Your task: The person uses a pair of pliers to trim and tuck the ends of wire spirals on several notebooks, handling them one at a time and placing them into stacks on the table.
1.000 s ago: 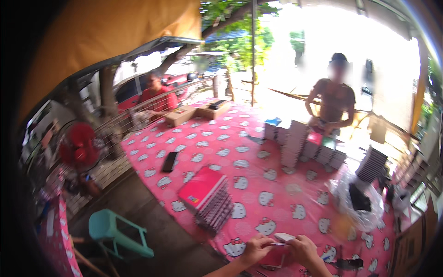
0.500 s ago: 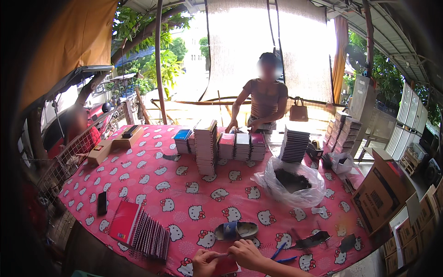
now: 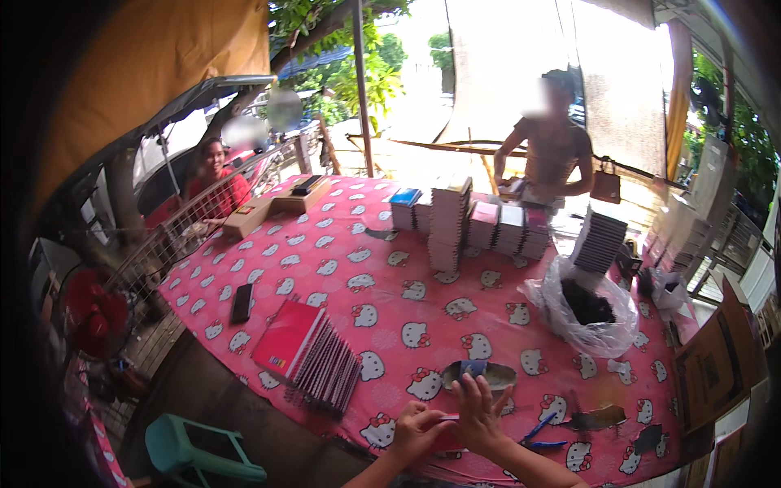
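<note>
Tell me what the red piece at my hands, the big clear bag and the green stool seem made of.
Red piece: possibly card or plastic; flat, smooth red, too covered to be sure. Bag: thin, glossy plastic film, judging by its transparent wrinkles. Stool: probably molded plastic, given its smooth, evenly coloured surface.

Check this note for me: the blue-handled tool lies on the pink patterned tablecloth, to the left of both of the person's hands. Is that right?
Not quite: the blue-handled tool lies on the pink patterned tablecloth, but to the right of the left hand and right hand, as the head view shows.
</note>
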The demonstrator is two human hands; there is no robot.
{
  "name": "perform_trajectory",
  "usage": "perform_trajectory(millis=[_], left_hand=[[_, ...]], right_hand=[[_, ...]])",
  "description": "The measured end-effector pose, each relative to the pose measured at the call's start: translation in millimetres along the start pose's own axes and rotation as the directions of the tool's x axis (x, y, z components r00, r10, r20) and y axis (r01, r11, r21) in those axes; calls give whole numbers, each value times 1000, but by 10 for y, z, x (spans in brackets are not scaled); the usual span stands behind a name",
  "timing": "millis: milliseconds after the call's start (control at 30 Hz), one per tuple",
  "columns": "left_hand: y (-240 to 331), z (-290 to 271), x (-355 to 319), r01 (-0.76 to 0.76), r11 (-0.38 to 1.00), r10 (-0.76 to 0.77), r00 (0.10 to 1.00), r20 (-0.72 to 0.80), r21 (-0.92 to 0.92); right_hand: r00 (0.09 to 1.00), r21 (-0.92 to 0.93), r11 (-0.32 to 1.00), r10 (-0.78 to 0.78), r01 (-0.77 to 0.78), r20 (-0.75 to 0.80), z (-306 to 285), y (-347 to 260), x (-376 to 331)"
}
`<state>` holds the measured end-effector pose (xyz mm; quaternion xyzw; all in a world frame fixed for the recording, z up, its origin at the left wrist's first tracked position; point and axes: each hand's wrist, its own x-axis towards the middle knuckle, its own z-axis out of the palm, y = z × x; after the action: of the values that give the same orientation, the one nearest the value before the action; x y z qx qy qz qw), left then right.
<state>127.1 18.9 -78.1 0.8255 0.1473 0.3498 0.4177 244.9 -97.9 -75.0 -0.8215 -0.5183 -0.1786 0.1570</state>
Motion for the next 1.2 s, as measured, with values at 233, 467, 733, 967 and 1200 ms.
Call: perform_trajectory(millis=[233,467,733,967,1200], left_hand=[[-66,-49,-79,194,964,-198,980,-3,-179],[1,-68,-15,103,985,-100,995,31,-140],[-111,-37,-81,129,973,-119,991,64,-192],[-314,-83,-121,152,981,-130,975,181,-117],[-68,86,-150,1,940,-74,977,201,341]], right_hand=[[989,-32,997,-59,64,134,383,21,-744],[986,151,988,-2,-23,165,146,1,-351],[997,287,958,-27,7,66,-285,190,-319],[993,595,797,41,-102,115,-390,181,-84],[980,550,814,112,-186,166,-313,130,-134]])
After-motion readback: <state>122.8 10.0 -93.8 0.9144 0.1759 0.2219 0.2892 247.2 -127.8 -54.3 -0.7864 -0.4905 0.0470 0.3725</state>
